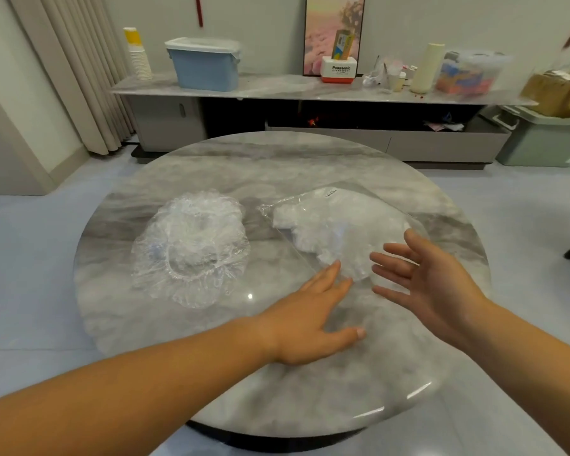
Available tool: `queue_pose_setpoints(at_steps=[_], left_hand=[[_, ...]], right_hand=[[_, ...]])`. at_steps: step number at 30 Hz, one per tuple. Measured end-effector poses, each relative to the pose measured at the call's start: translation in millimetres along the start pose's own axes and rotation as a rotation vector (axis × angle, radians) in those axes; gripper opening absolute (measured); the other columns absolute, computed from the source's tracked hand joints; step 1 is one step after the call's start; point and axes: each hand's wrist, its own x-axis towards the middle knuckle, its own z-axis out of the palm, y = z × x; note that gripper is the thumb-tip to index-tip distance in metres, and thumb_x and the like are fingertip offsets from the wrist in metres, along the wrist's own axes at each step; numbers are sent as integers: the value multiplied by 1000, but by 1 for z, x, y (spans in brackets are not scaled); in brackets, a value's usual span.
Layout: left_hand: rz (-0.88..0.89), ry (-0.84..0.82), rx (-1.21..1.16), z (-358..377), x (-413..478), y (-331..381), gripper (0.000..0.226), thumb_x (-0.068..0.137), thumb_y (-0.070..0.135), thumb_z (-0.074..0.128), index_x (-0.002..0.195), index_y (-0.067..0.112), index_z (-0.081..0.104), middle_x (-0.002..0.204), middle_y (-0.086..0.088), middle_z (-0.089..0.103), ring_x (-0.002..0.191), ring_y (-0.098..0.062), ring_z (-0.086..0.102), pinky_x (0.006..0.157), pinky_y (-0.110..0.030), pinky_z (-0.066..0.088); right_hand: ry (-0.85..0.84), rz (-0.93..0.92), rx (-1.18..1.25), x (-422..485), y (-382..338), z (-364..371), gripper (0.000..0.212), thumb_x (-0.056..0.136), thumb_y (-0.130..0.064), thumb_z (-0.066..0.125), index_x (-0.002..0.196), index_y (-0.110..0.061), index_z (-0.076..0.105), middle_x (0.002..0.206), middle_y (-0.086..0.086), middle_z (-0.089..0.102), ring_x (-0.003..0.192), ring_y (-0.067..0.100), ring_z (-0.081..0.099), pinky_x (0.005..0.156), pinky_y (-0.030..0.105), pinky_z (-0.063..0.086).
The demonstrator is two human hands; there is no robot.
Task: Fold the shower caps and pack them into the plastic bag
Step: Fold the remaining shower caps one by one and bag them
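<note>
Head view: crinkled clear shower caps (191, 248) heaped; plastic bag (343, 225) part-filled; left hand (306, 327), right hand (441, 284) fingers spread.

Clear caps (191, 248) beside filled bag (339, 225)

A round marble table (277, 159) bears shower caps (191, 248) and a plastic bag (343, 222).

table (277, 166): grey marbled | shower caps (191, 248): clear | bag contents (336, 218): apparently white
</note>
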Motion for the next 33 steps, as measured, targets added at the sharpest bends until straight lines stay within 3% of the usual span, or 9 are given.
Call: queue_pose_setpoints(at_steps=[5, 8, 11, 14, 19, 21, 23, 27, 33], left_hand=[[66, 68, -85, -4, -5, 1, 59, 95, 60, 53, 150, 42, 38, 166, 14, -19, 150, 1, -15, 122, -24, 6], [-31, 232, -27, -19, -23, -18, 46, 98, 53, 53, 138, 31, 51, 165, 11, 17, 150, -6, 20, 114, -19, 22], [-283, 388, 208, -38, -45, -59, 41, 100, 50, 46, 126, 23, 62, 135, 6, 53, 121, -16, 54, 102, -29, 41], [-456, 407, 359, -49, -73, -97, 37, 101, 47, 45, 106, 22, 72, 122, 3, 60, 111, -19, 58, 96, -34, 44], [-370, 313, 419, -35, -109, -118, 47, 96, 55, 36, 82, 25, 69, 106, 7, 61, 101, -17, 60, 83, -32, 46], [-342, 231, 429, -27, -115, -120, 61, 91, 63, 22, 93, 23, 68, 104, 8, 56, 100, -16, 56, 85, -32, 45], [-299, 169, 429, -21, -120, -122, 71, 90, 64, 18, 117, 18, 64, 124, 3, 55, 113, -17, 53, 98, -34, 45], [-150, 93, 404, -15, -126, -109, 64, 98, 56, 32, 146, 15, 44, 149, 0, 41, 133, -19, 42, 113, -31, 35], [125, 61, 382, 3, -130, -83, 54, 101, 50, 38, 143, 18, 49, 142, 5, 47, 126, -15, 45, 112, -26, 29]], right_hand=[[165, -275, -401, -23, -3, 7, 35, 102, -35, 53, 93, -7, 71, 86, 10, 76, 83, 24, 71, 77, 40, 57], [-34, -403, -515, -40, 3, 28, 31, 101, -29, 54, 84, -10, 71, 77, 5, 73, 72, 18, 69, 70, 38, 54], [-325, -411, -793, -47, 18, 50, 25, 100, -37, 55, 90, -23, 73, 90, -8, 73, 85, 8, 68, 80, 30, 55], [-480, -456, -1049, -42, 40, 68, 27, 99, -51, 51, 108, -34, 70, 108, -25, 66, 101, -6, 60, 86, 17, 49], [-659, -548, -1430, -22, 67, 83, 48, 101, -59, 40, 140, -34, 54, 155, -20, 34, 143, -4, 23, 110, 13, 25], [-675, -527, -1449, -17, 70, 87, 49, 102, -58, 39, 142, -33, 52, 161, -16, 27, 146, -1, 17, 115, 16, 20], [-671, -526, -1436, -13, 71, 91, 50, 102, -57, 38, 143, -33, 52, 163, -15, 25, 147, 0, 15, 117, 18, 19], [-705, -640, -1473, -12, 75, 88, 55, 99, -65, 31, 141, -38, 54, 166, -19, 11, 148, -2, 3, 116, 15, 10], [-779, -746, -1548, -19, 80, 69, 62, 98, -72, 19, 135, -41, 59, 165, -19, 16, 150, -1, 2, 122, 29, 18]])
